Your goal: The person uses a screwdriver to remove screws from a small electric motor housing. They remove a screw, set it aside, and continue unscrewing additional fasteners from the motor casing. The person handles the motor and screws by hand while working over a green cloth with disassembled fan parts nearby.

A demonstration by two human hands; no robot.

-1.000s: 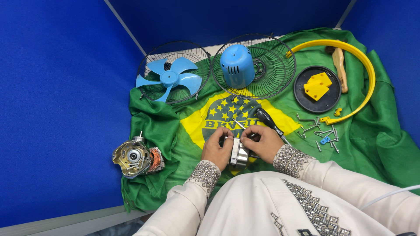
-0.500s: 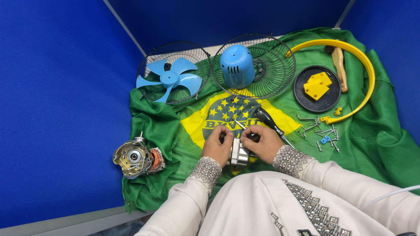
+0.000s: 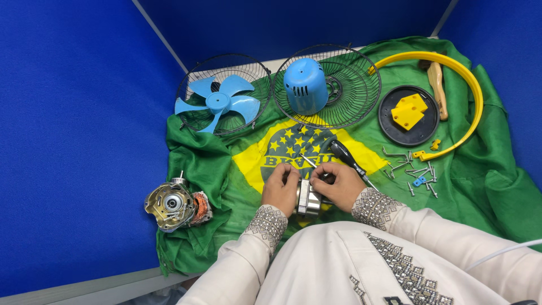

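Note:
My left hand (image 3: 280, 188) and my right hand (image 3: 337, 185) both grip a small silver metal motor part (image 3: 308, 199) between them, low over the green and yellow cloth (image 3: 237, 169). A thin metal shaft (image 3: 307, 161) sticks up from between my fingers. A black-handled screwdriver (image 3: 345, 157) lies just beyond my right hand. Whether my right fingers touch it I cannot tell.
A motor half with copper winding (image 3: 175, 206) lies at the left. Behind are a blue fan blade (image 3: 217, 103) on a wire grille, a blue motor cover (image 3: 305, 86) on a second grille (image 3: 361, 90), a black disc (image 3: 389, 121) with a yellow piece, a yellow ring (image 3: 477, 93), and several screws (image 3: 415, 172).

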